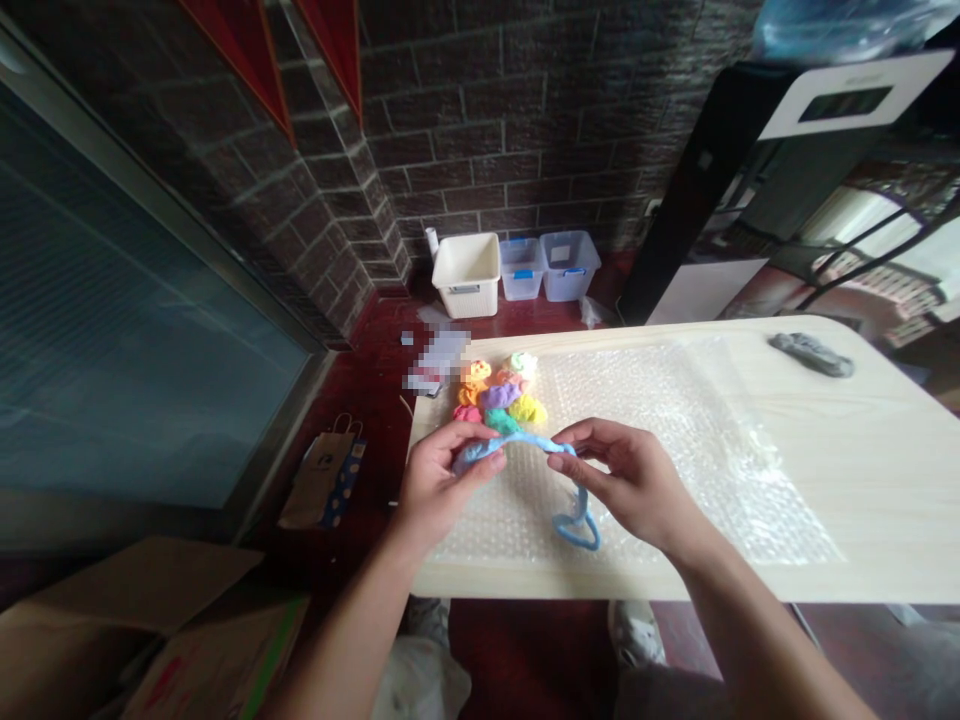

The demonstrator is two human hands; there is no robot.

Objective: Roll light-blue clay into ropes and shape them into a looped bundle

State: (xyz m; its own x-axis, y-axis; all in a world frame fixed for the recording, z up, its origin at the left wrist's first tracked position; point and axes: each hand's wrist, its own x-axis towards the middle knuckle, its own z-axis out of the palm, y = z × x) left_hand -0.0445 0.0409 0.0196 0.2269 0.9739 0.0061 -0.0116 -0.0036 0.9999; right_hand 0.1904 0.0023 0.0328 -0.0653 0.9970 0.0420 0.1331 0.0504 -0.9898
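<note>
I count my two hands, one blue strand, eight bright lumps, one water dispenser, one cream bin, two clear bins and two red pennants.

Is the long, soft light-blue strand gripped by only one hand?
No, the left hand and the right hand both pinch the soft light-blue strand, with a stretch of it spanning the gap between them.

Showed light blue on the soft, ropy strand in the grip; purple, green, yellow, orange, red on crumpled lumps beyond; dots on clear plastic bubble wrap beneath.
</note>
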